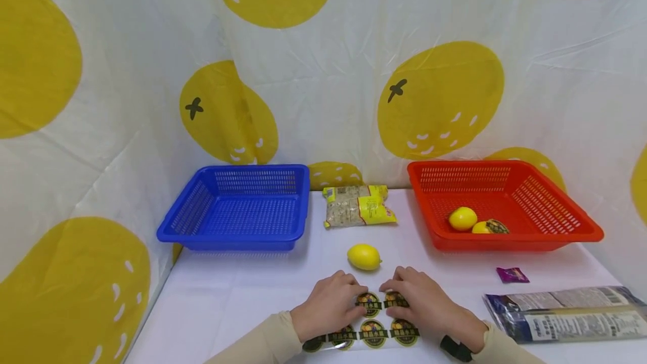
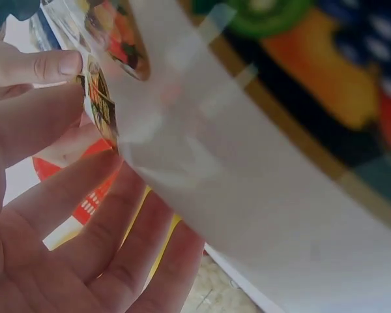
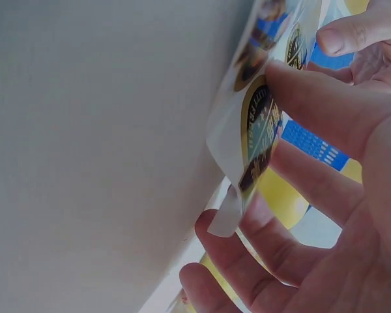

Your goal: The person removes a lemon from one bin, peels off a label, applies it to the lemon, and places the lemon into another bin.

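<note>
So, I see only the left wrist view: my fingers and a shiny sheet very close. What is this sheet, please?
Observer: It is a sticker sheet with round labels, lying on the white table; both hands pinch its far edge.
Operator: Is any fruit near the hands?
Observer: Yes, one lemon lies on the table just beyond the sheet.
Operator: And the baskets, are they filled?
Observer: The red basket on the right holds two lemons; one seems to carry a sticker. The blue basket on the left shows nothing inside.
</note>
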Available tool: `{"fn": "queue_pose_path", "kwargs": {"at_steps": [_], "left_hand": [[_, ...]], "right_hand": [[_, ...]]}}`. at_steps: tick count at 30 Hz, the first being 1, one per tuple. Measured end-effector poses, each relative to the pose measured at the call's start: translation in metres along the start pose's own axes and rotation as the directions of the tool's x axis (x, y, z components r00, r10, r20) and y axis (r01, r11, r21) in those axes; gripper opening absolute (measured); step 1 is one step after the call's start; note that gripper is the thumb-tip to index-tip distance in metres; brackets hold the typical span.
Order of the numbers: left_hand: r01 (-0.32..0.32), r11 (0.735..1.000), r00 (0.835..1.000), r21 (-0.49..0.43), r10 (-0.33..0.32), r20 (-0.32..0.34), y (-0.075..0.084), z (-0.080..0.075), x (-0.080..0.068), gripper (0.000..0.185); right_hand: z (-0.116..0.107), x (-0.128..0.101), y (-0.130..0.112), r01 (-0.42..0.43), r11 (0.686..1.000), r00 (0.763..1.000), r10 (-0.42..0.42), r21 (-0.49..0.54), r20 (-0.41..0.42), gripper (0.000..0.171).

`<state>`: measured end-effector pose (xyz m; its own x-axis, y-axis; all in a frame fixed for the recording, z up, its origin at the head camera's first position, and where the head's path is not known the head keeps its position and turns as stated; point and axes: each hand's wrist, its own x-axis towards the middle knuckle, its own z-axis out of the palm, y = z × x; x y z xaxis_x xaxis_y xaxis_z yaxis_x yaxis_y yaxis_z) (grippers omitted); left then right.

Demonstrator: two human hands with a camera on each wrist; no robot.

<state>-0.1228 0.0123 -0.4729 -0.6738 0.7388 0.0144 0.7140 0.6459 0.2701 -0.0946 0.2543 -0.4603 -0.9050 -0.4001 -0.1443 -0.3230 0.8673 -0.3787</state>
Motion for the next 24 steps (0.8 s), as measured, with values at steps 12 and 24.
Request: {"fn": "queue_pose_path", "kwargs": {"at_steps": [12,24], "left_hand": [[-0.021,1.0,0.997,-0.013,0.02,-0.07,0.0008,0.0005,0.0045,0.023],[-0.02,0.996,0.998,-0.085,0.015,-0.053,-0.0014,-0.0019,0.0046,0.023]], "right_hand": [[0.0023,-0.0002,-0.0002,0.008,1.0,1.0,-0.008,-0.021,-0.028,0.036],[0.0023,-0.001,-0.0012,0.003,1.0,1.0,-0.004,-0.016,-0.022,0.037]]}}
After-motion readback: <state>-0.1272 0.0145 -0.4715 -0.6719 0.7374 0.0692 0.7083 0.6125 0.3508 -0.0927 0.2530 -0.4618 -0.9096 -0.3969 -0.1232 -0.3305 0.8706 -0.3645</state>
